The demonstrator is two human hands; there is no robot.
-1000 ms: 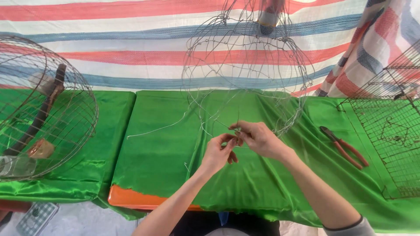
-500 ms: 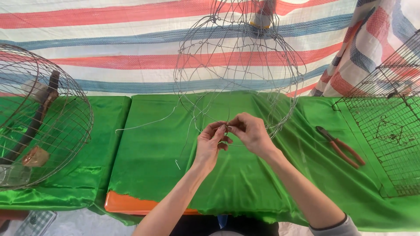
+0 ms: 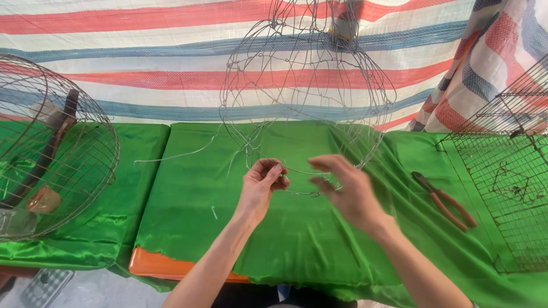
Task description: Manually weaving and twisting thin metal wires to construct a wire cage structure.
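**Wire Frame Pinched at Lower Rim**

Left hand [image 3: 260, 185]: grip pinched on wire frame [image 3: 308, 91] rim, above green tabletop [image 3: 188, 205]. Right hand [image 3: 348, 191]: grip spread, blurred, just beside rim. Risk judged: loose wire ends snagging fingers. Pliers [image 3: 445, 201] lying right. No labels noted; striped tarp [image 3: 142, 68] behind.

Open green tabletop [image 3: 188, 217] lies along the front edge, left of centre, good passing room. The hanging wire frame [image 3: 308, 97] blocks the back edge; round cage [image 3: 51, 148] crowds the left end, pliers [image 3: 445, 199] and square mesh cage [image 3: 508, 194] the right.
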